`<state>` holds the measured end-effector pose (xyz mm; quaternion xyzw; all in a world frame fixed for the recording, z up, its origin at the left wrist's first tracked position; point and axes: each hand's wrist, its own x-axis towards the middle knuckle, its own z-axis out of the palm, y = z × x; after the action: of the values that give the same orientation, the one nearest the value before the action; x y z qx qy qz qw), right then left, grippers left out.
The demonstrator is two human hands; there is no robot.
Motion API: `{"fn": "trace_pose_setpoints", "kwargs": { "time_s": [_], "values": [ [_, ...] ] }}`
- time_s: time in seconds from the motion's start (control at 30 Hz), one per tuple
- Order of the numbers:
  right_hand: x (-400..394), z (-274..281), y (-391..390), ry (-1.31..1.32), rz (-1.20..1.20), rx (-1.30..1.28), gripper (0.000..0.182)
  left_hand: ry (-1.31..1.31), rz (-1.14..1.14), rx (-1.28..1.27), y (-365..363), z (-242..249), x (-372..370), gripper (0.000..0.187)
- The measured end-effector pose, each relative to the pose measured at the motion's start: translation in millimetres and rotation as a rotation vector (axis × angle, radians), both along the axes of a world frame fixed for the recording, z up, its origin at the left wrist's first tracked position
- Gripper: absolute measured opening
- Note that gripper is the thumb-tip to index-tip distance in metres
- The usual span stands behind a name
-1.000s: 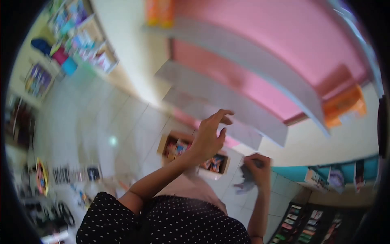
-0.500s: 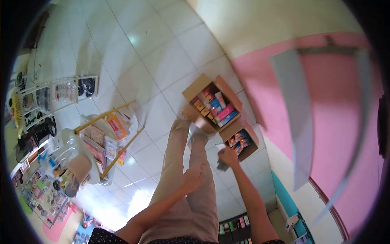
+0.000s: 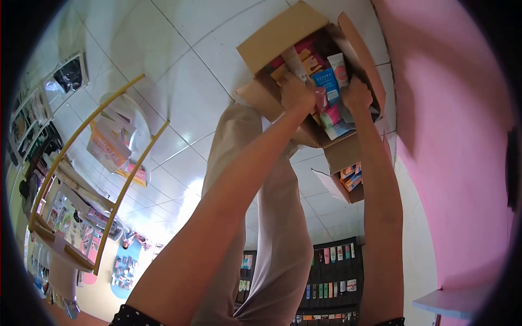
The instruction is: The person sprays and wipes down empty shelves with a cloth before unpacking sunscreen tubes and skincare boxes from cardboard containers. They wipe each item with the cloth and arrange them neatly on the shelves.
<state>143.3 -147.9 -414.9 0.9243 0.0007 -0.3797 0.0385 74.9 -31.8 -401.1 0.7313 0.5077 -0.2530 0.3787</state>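
Both my hands reach down into a large open cardboard box (image 3: 283,37) packed with cosmetic cartons and tubes. At the box's left side, my left hand (image 3: 298,93) has its fingers curled among the packages, close to a long pale pack (image 3: 294,64). On the right, my right hand (image 3: 356,96) is closed just below a white tube with a pink print (image 3: 337,68); what it grips is hidden. Between the hands lie a blue carton (image 3: 326,84), a reddish pack (image 3: 322,100) and a bright pink pack (image 3: 330,116).
A smaller cardboard box (image 3: 343,155) with orange packs stands against the large one. My knees (image 3: 239,122) are close to the boxes. A pink wall (image 3: 429,119) rises on the right. A yellow-framed rack (image 3: 103,111) stands left, and display shelves (image 3: 331,266) hold tubes behind.
My view has moved closer to the large box. My right hand has gone from beside the smaller box, holding something grey, into the large one. My left hand has left my thigh and reached in too.
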Motion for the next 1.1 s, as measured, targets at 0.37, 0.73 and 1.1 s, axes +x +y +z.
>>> {"fn": "trace_pose_setpoints", "kwargs": {
  "time_s": [0.37, 0.73, 1.1],
  "values": [
    [-6, -1, -26, 0.014, -0.059, 0.163, 0.041, -0.107, 0.214, 0.082, -1, -39, -10, 0.04],
    [-4, -13, -9, 0.021, -0.069, 0.193, 0.045, -0.41, 0.526, -0.57, 25, 44, -61, 0.012],
    [-62, 125, -7, 0.066, -0.466, 0.805, 0.036, -0.272, 0.563, -0.54, 23, 141, -106, 0.022]
  ]
}}
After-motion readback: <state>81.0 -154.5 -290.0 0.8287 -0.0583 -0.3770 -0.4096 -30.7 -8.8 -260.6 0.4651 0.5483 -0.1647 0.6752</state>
